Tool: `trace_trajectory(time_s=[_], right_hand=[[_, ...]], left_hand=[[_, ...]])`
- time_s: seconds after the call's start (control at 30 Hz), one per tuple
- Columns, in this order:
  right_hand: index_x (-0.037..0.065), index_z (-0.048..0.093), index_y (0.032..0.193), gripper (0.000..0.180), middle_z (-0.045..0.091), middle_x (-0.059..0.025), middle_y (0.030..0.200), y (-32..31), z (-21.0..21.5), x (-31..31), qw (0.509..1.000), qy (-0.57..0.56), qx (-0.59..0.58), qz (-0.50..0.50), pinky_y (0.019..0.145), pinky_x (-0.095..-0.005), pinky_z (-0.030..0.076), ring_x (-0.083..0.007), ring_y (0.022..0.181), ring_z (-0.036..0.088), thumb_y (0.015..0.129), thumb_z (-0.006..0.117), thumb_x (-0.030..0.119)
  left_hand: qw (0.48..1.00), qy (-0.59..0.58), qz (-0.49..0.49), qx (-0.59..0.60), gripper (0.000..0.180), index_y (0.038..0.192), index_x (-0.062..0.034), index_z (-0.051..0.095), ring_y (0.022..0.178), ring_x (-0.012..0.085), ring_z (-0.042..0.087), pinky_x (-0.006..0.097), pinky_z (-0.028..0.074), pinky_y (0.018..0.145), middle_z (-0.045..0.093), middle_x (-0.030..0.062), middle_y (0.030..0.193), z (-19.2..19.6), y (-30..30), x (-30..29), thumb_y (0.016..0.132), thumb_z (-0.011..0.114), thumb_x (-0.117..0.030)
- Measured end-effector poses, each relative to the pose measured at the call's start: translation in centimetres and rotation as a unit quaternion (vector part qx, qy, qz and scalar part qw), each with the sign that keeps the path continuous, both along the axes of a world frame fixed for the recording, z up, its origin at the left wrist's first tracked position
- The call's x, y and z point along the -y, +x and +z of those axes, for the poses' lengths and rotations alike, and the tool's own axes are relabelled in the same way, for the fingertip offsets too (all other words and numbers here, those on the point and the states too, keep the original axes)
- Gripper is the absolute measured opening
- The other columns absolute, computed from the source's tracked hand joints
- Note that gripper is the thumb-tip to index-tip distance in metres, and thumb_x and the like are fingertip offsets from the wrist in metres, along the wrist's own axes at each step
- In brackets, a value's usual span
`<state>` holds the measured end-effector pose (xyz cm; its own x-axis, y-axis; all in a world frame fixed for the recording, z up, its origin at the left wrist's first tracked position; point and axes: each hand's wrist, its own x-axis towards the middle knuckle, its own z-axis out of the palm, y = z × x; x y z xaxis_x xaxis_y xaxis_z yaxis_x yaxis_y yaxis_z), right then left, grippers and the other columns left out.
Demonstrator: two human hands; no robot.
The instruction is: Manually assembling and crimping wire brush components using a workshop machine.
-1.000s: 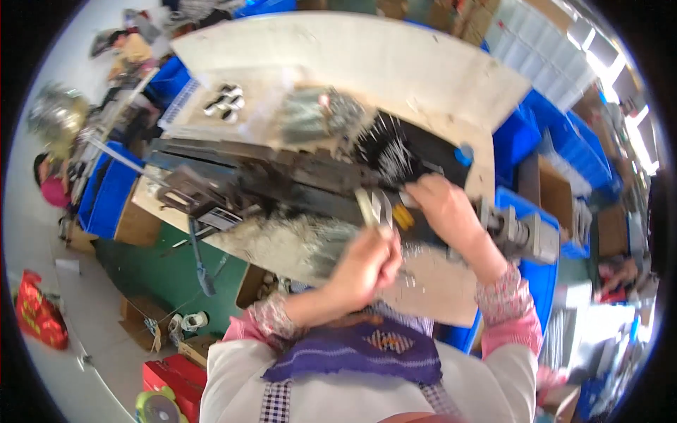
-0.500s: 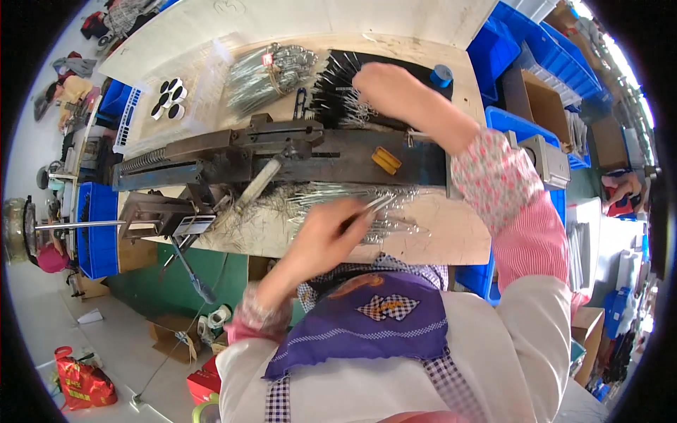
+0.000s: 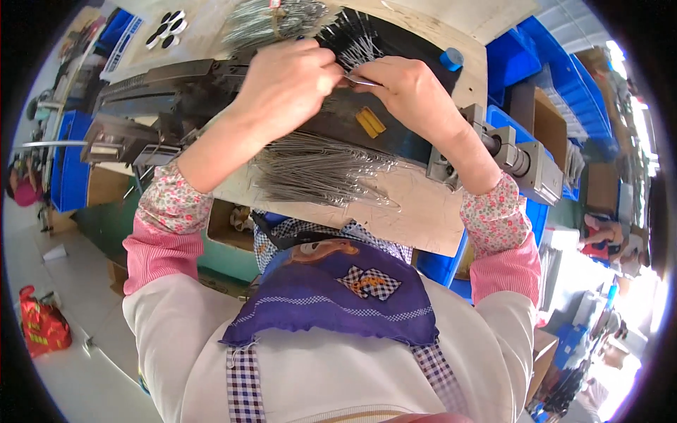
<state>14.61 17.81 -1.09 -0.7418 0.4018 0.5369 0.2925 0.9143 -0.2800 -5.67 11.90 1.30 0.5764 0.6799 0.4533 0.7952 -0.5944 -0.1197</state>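
My left hand (image 3: 290, 86) and my right hand (image 3: 412, 88) meet over the dark metal bar, fingers pinched. Between their fingertips shows a thin shiny metal piece (image 3: 363, 81); its left end is hidden at my left fingers. Just beyond my hands, slim metal pieces (image 3: 361, 49) with dark ends lie on a black cloth (image 3: 412, 44). On the near side of the bar, a pile of thin metal wires (image 3: 317, 169) is spread on the wooden table (image 3: 416, 218). A yellow block (image 3: 370, 122) sits on the bar below my right hand.
A tied bundle of metal wires (image 3: 271, 25) lies at the back, beside a clear tray (image 3: 201, 39) with black-and-white round pieces (image 3: 168, 28). A blue round spool (image 3: 451, 59) stands at right. A metal clamp fixture (image 3: 504, 149) lies beyond my right forearm, near blue bins (image 3: 515, 56).
My left hand has moved from the near wire pile up across the bar. My right hand has come back from the black cloth, and the two now meet. The view has shifted.
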Motion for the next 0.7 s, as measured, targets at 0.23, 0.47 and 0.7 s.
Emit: trace_trajectory(time_s=[0.23,0.47,0.7], right_hand=[[0.002,0.066,0.092,0.018,0.065,-0.0137,0.084,-1.5,-1.6,-0.2,0.987,-0.125,-0.102,-0.004,0.072,-0.0374,0.052,-0.0331,0.078,0.063,0.082,0.068,0.017],[0.000,0.066,0.089,0.020,0.064,-0.0148,0.083,-4.5,-1.8,-0.8,0.989,-0.135,-0.053,0.011,0.072,-0.0383,0.051,-0.0332,0.078,0.062,0.081,0.068,0.017],[-0.001,0.068,0.088,0.018,0.066,-0.0144,0.080,-4.3,-0.2,-0.3,0.961,-0.273,0.000,-0.052,0.069,-0.0339,0.050,-0.0258,0.073,0.064,0.079,0.069,0.014]], left_hand=[[0.911,0.238,0.122,0.313,0.008,0.090,-0.0007,0.067,0.071,0.0236,0.059,0.032,0.048,0.063,0.065,0.0093,0.085,-2.1,-1.1,5.5,0.082,0.065,0.003],[0.003,-0.498,-0.188,0.846,0.063,0.095,0.0012,0.063,0.042,0.0094,0.041,0.023,0.032,0.036,0.049,0.0018,0.057,-10.5,-3.4,8.6,0.099,0.034,-0.055],[0.544,-0.479,0.080,0.684,0.023,0.101,0.0021,0.057,0.052,0.0105,0.056,0.025,0.043,0.042,0.060,0.0046,0.067,-6.4,2.2,6.4,0.089,0.062,-0.018]])
